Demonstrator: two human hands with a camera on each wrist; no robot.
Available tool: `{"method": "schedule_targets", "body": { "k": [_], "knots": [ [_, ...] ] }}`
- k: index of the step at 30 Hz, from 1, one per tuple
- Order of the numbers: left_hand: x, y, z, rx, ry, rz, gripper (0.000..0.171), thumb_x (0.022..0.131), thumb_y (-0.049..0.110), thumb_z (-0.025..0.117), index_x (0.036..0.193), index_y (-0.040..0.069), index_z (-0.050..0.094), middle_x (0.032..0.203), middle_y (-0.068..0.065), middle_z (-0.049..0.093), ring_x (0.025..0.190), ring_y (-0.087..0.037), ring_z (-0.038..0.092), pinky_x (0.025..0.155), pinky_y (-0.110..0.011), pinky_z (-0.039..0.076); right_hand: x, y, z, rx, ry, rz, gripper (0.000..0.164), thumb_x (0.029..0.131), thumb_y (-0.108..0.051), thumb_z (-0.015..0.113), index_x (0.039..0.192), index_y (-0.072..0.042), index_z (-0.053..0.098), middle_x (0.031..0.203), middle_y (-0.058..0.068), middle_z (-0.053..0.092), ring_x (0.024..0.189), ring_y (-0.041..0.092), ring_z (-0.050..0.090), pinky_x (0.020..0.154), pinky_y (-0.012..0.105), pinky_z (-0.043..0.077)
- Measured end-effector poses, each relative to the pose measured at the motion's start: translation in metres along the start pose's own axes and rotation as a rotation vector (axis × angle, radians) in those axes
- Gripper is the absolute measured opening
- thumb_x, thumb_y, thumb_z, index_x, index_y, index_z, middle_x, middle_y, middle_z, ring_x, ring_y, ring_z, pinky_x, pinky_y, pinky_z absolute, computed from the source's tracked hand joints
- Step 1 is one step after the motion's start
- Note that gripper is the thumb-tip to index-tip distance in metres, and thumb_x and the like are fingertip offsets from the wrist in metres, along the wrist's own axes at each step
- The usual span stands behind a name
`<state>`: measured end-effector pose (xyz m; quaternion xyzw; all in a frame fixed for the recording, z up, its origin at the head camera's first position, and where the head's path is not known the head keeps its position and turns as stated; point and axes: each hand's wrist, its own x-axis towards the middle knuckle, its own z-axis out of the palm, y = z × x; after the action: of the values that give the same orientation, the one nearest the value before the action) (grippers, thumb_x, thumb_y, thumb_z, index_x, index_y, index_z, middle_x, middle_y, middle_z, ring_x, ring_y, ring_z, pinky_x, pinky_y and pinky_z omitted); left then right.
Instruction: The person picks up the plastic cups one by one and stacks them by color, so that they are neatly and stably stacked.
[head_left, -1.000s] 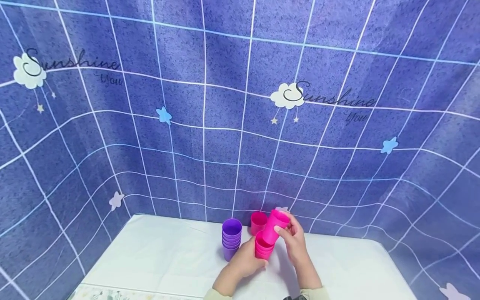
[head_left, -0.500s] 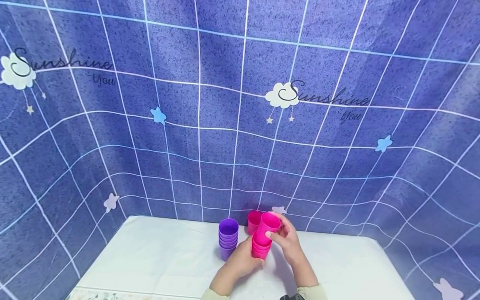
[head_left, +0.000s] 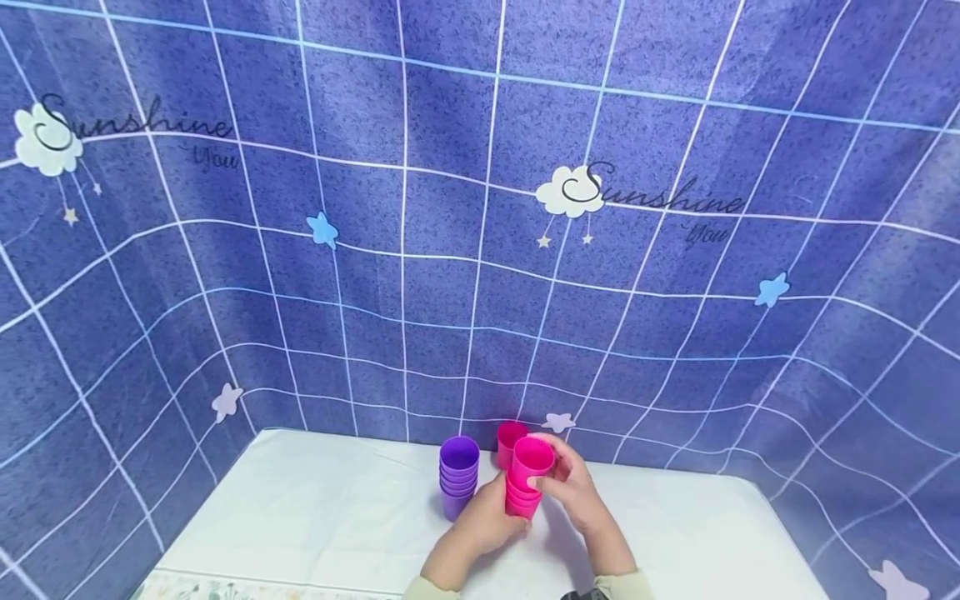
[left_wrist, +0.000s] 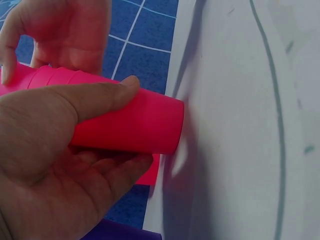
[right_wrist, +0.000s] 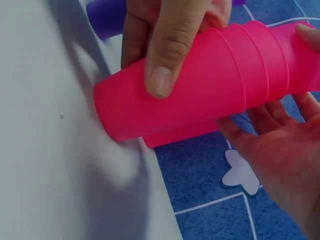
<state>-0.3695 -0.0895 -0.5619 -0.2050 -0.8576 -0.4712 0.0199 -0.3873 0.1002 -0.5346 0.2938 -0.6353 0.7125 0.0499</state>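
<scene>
My left hand [head_left: 483, 521] grips a short stack of pink cups [head_left: 521, 505] low around its side, thumb on one side and fingers on the other. In the right wrist view the stack [right_wrist: 200, 80] shows several rims, its base close over the white table. My right hand [head_left: 576, 492] holds the topmost pink cup [head_left: 531, 468] near its rim, and that cup's lower part sits inside the stack. Another pink cup [head_left: 507, 442] stands just behind, partly hidden. Left of my left hand, a nested stack of purple cups [head_left: 458, 475] stands upright.
A white cloth-covered table [head_left: 337, 508] lies under the cups, with a floral-patterned strip [head_left: 225, 587] along its near left edge. Blue gridded curtain [head_left: 420, 350] encloses the back and both sides, close behind the rear pink cup.
The right hand has lowered the top pink cup, first tilted above the stack, down into it and nearly in line. The left hand keeps its grip. The view shifts slightly.
</scene>
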Motion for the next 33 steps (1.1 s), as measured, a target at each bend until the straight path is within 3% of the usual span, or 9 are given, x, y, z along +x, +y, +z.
{"method": "schedule_targets", "body": {
  "k": [15,29,33],
  "knots": [
    [0.001,-0.002,0.003,0.018,-0.001,0.022,0.064,0.075,0.008,0.087,0.132,0.012,0.059,0.118,-0.004,0.076,0.111,-0.021,0.073,0.102,-0.044,0.059,-0.002,0.013,-0.004,0.027,-0.175,0.059,0.068,0.08,0.003,0.064,0.143,0.017,0.042,0.129,-0.008,0.07,0.12,0.005,0.067,0.106,0.023,0.053],
    [-0.001,0.002,-0.001,0.007,0.003,0.055,0.066,0.074,0.008,0.087,0.133,0.012,0.059,0.118,-0.002,0.075,0.111,-0.02,0.071,0.102,-0.041,0.058,-0.002,0.016,-0.007,-0.025,-0.196,0.063,0.068,0.078,-0.002,0.055,0.141,0.018,0.042,0.13,-0.012,0.071,0.118,0.002,0.065,0.105,0.023,0.051],
    [0.0,0.002,-0.002,0.012,0.003,0.055,0.065,0.074,0.008,0.086,0.133,0.014,0.059,0.118,0.0,0.074,0.11,-0.016,0.07,0.101,-0.039,0.058,-0.001,0.011,-0.009,-0.034,-0.19,0.093,0.068,0.079,-0.003,0.057,0.143,0.016,0.043,0.124,-0.012,0.071,0.112,0.003,0.066,0.097,0.025,0.053]
  ]
}}
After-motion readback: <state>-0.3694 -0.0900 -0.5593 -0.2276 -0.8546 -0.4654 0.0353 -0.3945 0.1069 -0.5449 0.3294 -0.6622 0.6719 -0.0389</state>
